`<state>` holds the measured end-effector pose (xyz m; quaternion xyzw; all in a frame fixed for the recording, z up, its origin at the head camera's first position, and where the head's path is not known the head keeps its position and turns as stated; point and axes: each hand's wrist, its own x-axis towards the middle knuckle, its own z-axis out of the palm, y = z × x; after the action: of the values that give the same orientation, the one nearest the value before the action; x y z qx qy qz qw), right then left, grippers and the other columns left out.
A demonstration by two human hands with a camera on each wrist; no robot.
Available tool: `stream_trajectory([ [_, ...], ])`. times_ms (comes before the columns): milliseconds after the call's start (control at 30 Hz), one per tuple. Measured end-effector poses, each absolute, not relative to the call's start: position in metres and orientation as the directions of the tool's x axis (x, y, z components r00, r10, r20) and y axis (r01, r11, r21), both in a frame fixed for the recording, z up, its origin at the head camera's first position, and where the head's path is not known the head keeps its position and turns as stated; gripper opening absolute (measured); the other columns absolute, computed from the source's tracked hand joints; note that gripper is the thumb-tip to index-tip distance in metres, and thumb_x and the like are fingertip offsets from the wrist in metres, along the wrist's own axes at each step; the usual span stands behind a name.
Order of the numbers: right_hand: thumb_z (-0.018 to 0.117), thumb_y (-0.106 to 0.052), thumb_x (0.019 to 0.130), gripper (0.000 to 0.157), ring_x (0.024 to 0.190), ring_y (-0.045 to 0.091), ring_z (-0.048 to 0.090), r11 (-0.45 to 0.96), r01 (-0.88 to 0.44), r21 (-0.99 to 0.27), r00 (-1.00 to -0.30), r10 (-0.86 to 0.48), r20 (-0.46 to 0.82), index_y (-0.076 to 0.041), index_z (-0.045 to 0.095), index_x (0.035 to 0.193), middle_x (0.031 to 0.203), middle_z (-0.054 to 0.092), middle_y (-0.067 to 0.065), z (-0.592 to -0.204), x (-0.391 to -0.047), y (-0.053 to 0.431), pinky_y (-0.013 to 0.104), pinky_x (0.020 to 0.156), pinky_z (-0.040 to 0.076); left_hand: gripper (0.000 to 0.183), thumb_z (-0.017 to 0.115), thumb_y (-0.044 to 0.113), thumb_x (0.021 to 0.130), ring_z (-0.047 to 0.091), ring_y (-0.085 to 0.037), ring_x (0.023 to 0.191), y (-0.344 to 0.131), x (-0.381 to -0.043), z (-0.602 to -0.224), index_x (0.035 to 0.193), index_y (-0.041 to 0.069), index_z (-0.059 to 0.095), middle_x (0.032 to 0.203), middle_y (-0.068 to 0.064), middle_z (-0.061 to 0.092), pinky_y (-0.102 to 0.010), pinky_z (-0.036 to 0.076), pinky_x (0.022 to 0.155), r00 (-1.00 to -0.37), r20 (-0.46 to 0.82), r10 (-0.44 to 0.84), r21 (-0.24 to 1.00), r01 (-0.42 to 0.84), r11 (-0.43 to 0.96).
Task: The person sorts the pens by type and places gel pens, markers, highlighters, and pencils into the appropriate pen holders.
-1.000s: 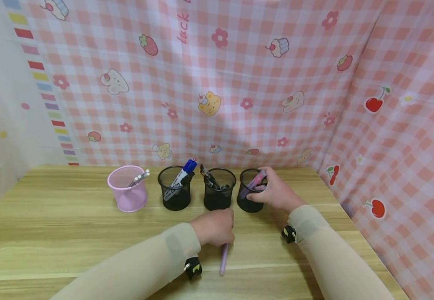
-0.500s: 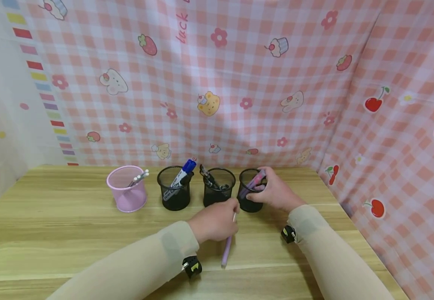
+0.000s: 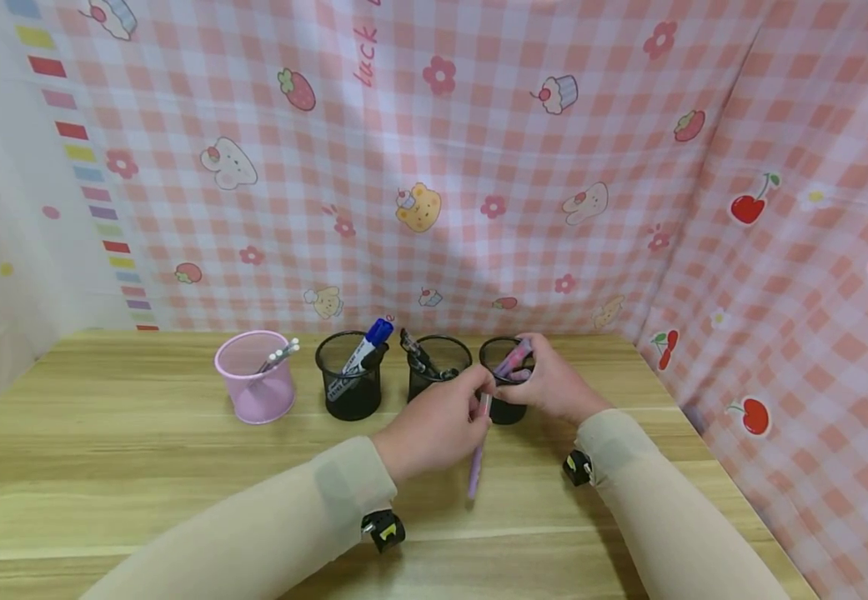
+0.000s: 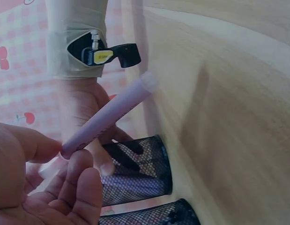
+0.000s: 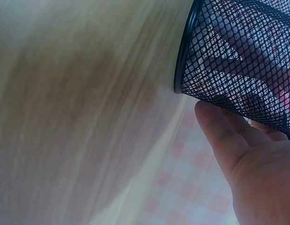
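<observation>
My left hand [image 3: 434, 429] pinches a slim light-purple pen [image 4: 109, 112] between thumb and fingers. The pen slants in front of the rightmost black mesh pen cup [image 3: 507, 413], its lower end sticking out below the hand towards the front. With thumb in front and fingers round the far side, my right hand [image 3: 557, 382] holds that same cup, which stands upright. Inside it lean pink and purple pens [image 3: 512, 358]. The right wrist view shows the fingers along the mesh wall.
To the left stand a black mesh cup with black pens [image 3: 420, 358], another with a blue-capped marker [image 3: 377, 333], and a pink cup [image 3: 263, 400] holding white-tipped sticks. Behind the wooden table [image 3: 141, 483] hangs a pink checked cloth [image 3: 479, 150].
My left hand has lifted the purple pen and brought it up and to the right, to the rightmost cup. The right hand stays in place on the cup.
</observation>
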<state>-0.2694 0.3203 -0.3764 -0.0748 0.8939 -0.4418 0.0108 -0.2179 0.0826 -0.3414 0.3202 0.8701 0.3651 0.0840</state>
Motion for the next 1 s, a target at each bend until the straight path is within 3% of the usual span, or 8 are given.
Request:
stream_trajectory([
  [267, 0.089, -0.021, 0.084, 0.1, 0.123, 0.032, 0.066, 0.579, -0.12, -0.807, -0.988, -0.152, 0.038, 0.001, 0.024, 0.157, 0.127, 0.059, 0.016, -0.376, -0.271, 0.322, 0.038, 0.099, 0.057, 0.023, 0.063, 0.019, 0.106, 0.06, -0.008, 0.068, 0.083, -0.216, -0.331, 0.126, 0.018, 0.052, 0.099, 0.005, 0.073, -0.025, 0.047, 0.058, -0.771, 0.205, 0.603, 0.683, 0.554, 0.476],
  [500, 0.089, -0.018, 0.083, 0.097, 0.121, 0.031, 0.067, 0.581, -0.128, -0.803, -0.988, -0.143, 0.054, 0.002, 0.027, 0.154, 0.126, 0.058, 0.014, -0.375, -0.269, 0.32, 0.039, 0.101, 0.056, 0.022, 0.063, 0.018, 0.106, 0.061, -0.009, 0.071, 0.082, -0.213, -0.324, 0.125, 0.018, 0.052, 0.094, 0.005, 0.073, -0.024, 0.048, 0.06, -0.764, 0.32, 0.561, 0.67, 0.601, 0.436],
  [700, 0.09, -0.019, 0.082, 0.096, 0.122, 0.031, 0.068, 0.57, -0.133, -0.811, -0.988, -0.146, 0.059, 0.003, 0.028, 0.153, 0.127, 0.056, 0.013, -0.374, -0.269, 0.319, 0.039, 0.103, 0.055, 0.025, 0.063, 0.018, 0.106, 0.069, -0.009, 0.087, 0.079, -0.213, -0.318, 0.128, 0.017, 0.052, 0.096, 0.005, 0.07, -0.026, 0.056, 0.071, -0.766, 0.389, 0.512, 0.659, 0.62, 0.426],
  [1000, 0.092, -0.024, 0.081, 0.102, 0.124, 0.032, 0.068, 0.568, -0.117, -0.815, -0.988, -0.146, 0.04, 0.003, 0.025, 0.154, 0.127, 0.061, 0.014, -0.375, -0.27, 0.32, 0.039, 0.104, 0.056, 0.024, 0.064, 0.022, 0.106, 0.06, -0.008, 0.073, 0.077, -0.213, -0.313, 0.127, 0.017, 0.055, 0.093, 0.006, 0.07, -0.024, 0.051, 0.063, -0.785, 0.478, 0.395, 0.682, 0.614, 0.396],
])
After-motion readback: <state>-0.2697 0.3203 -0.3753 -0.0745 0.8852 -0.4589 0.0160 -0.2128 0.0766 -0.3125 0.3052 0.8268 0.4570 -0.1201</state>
